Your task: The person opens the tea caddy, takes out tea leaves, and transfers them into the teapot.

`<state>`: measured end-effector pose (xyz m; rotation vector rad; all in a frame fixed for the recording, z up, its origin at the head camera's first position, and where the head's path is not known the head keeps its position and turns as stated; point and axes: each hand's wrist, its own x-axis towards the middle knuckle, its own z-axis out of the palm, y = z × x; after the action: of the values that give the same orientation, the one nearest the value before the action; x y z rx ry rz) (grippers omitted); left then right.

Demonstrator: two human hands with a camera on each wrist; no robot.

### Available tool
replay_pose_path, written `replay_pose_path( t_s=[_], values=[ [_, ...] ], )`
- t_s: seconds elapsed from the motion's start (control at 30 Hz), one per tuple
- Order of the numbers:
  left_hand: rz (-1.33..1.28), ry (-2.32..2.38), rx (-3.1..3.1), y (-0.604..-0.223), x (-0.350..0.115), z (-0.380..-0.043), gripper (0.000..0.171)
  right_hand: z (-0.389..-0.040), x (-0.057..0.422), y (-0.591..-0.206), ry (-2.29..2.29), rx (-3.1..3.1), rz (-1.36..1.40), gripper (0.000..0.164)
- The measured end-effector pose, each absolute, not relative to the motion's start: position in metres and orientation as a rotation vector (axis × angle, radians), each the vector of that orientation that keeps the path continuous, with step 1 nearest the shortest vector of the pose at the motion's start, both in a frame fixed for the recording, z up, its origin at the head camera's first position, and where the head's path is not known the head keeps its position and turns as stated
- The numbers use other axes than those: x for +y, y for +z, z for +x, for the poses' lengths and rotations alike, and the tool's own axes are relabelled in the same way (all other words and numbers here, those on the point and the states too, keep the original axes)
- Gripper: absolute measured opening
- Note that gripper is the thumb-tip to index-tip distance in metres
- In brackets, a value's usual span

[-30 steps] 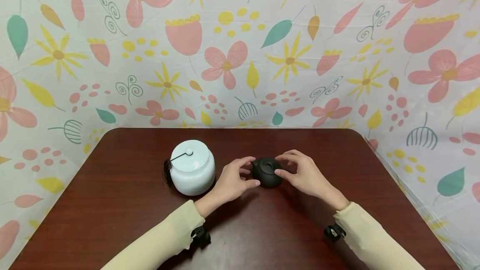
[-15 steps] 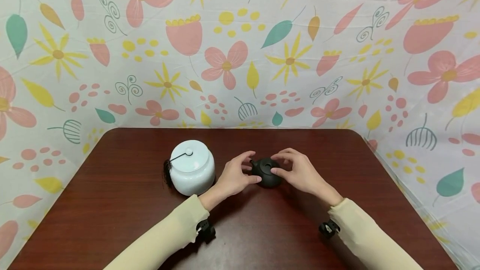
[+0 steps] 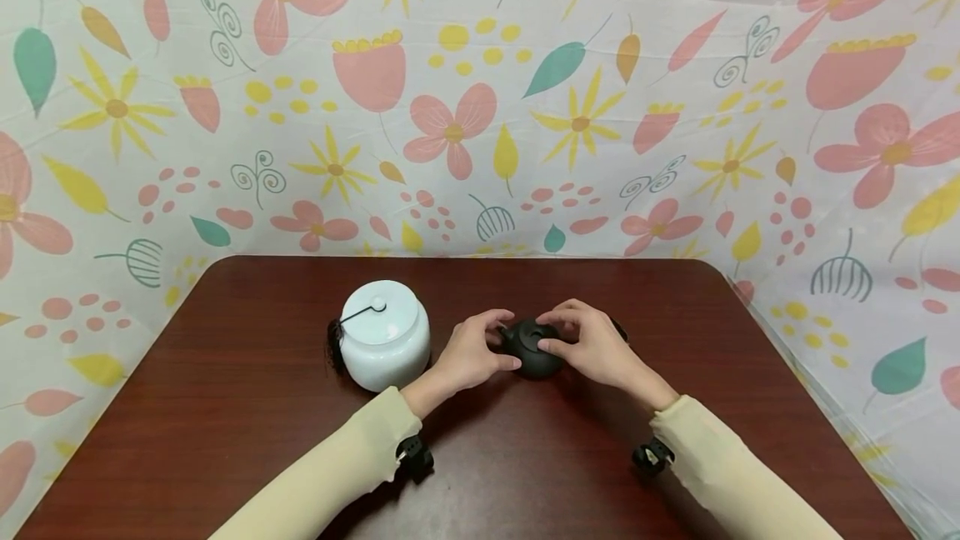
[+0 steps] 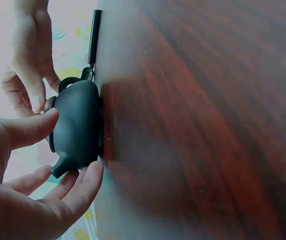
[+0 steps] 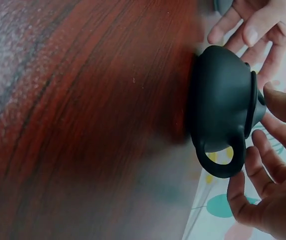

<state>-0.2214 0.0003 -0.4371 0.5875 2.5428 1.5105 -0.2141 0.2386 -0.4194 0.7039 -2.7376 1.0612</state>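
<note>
A small black teapot (image 3: pixel 531 365) stands upright on the table, between both hands. My left hand (image 3: pixel 471 354) is at the spout side: in the left wrist view its fingers curve round the spout (image 4: pixel 65 164) and base, and the thumb lies along the pot's upper side. From the right, my right hand (image 3: pixel 597 346) has thumb and fingertips at the knob of the teapot's lid (image 5: pixel 255 102). Its other fingers are close to the loop handle (image 5: pixel 237 159). The far side of the pot is hidden in the head view.
A white lidded jar (image 3: pixel 386 361) with a dark tassel (image 3: pixel 334 348) stands to the left, near my left hand. Behind the right hand, a slim black object (image 3: pixel 618 329) shows partly. The brown table (image 3: pixel 510 473) meets a floral cloth (image 3: pixel 450 215) at the back.
My right hand has shifted slightly left, exposing the slim black object behind it. The left hand has moved slightly right and closer round the spout. The teapot has hardly moved.
</note>
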Motion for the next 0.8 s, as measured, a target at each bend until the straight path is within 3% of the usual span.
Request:
replay_pose_path(
  t_s=[0.8],
  values=[
    [0.486,1.519,2.476,-0.438,0.008,-0.229,0.056,-0.225,0.239,-0.422,1.278,-2.731,0.714,0.029]
  ],
)
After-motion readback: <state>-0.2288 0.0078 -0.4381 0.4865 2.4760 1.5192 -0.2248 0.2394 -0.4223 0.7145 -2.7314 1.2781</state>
